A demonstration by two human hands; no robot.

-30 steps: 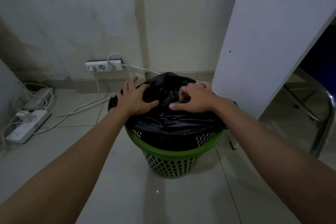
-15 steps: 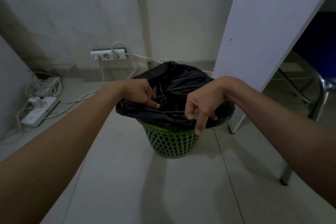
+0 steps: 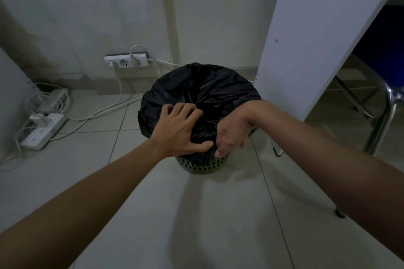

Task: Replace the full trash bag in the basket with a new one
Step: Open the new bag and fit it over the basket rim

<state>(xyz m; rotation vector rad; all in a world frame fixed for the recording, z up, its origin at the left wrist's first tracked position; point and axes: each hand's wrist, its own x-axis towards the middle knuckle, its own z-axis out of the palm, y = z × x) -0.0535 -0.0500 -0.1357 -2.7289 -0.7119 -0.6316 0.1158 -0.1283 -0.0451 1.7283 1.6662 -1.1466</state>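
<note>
Centre of frame, on the tiled floor: trash bag [image 3: 201, 91] — black, bulging, seated in a green perforated basket [image 3: 202, 165]. Only the basket's lower wall shows beneath the draped plastic.

Left hand [image 3: 181, 129]: on the near-left of the bag's dome, fingers spread and bent, tips dug into the film, thumb reaching toward the other hand. Judged to be gripping a gather of plastic.

Right hand [image 3: 232, 134]: just beside the left, wrist arched, fingers pointing down and curled over the bag's near edge at the basket's rim. It is closed on the plastic there; the exact pinch is hidden.

Governing relation: the bag stands upright, directly under and beyond both hands, so its way out is straight up. Both holds sit on the near side — the far rim, toward the top of the frame, is unheld. The right hand is the lower one, nearer the basket's rim.

Also present: wall socket [image 3: 126, 62] above left of the bag, power strip [image 3: 41, 133] with cables at left edge, white panel [image 3: 317, 39] at upper right.
</note>
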